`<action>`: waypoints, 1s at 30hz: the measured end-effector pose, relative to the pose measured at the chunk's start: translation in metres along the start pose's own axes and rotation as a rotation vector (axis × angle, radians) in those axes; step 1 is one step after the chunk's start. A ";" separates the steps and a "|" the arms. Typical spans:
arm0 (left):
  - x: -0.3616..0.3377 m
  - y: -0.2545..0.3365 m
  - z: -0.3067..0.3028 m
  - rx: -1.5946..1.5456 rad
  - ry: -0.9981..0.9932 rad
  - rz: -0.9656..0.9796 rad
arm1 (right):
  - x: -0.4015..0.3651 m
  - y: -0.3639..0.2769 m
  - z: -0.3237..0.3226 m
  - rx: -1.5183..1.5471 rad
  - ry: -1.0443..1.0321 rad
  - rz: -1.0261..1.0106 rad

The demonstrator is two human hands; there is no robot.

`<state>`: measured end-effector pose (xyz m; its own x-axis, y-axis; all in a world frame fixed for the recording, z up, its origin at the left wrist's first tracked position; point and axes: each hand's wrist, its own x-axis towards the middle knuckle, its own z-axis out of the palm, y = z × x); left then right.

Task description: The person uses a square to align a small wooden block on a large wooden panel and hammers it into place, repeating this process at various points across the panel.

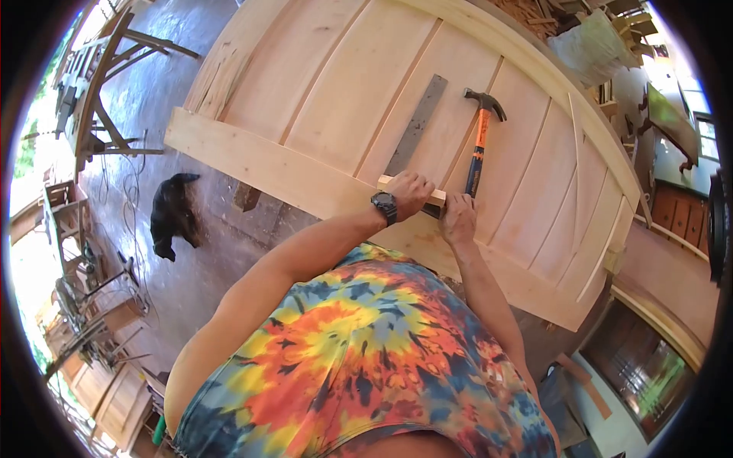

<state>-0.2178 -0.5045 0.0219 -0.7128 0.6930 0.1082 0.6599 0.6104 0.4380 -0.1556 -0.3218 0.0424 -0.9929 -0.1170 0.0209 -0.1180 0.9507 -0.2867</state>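
A large pale wooden panel [366, 65] with vertical grooves lies in front of me. My left hand [411, 192], with a black watch on its wrist, is closed on a small wood strip [389, 181] near the panel's front rail. Just right of it, my right hand [459, 217] is closed beside the strip's right end, by a dark piece partly hidden between the hands; what its fingers hold is unclear. Beyond my hands a grey metal ruler [418, 122] lies on the panel. A hammer [479, 141] with an orange and dark blue handle rests to the ruler's right.
A black animal [174, 215] lies on the floor at the left. Wooden trestles [99, 91] stand at the upper left, with cables on the floor below. A thin wood strip [576, 175] lies on the panel's right part. A plastic sack [594, 49] is at the upper right.
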 end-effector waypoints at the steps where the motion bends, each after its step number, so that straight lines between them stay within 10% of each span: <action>1: 0.000 0.001 0.001 0.001 0.008 -0.010 | 0.000 0.001 0.003 0.006 0.003 -0.007; 21: -0.008 -0.002 -0.019 -0.185 0.114 -0.243 | 0.006 0.015 -0.003 0.174 0.061 -0.056; 27: -0.027 -0.028 -0.064 -0.442 0.292 -0.635 | 0.014 0.044 -0.019 0.130 0.293 0.312; 30: -0.054 -0.066 -0.062 -0.699 0.453 -0.898 | 0.021 0.065 -0.009 0.555 -0.084 0.591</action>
<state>-0.2374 -0.6059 0.0424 -0.9592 -0.1498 -0.2398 -0.2792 0.3684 0.8867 -0.1842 -0.2603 0.0329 -0.8822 0.3175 -0.3477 0.4708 0.5842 -0.6611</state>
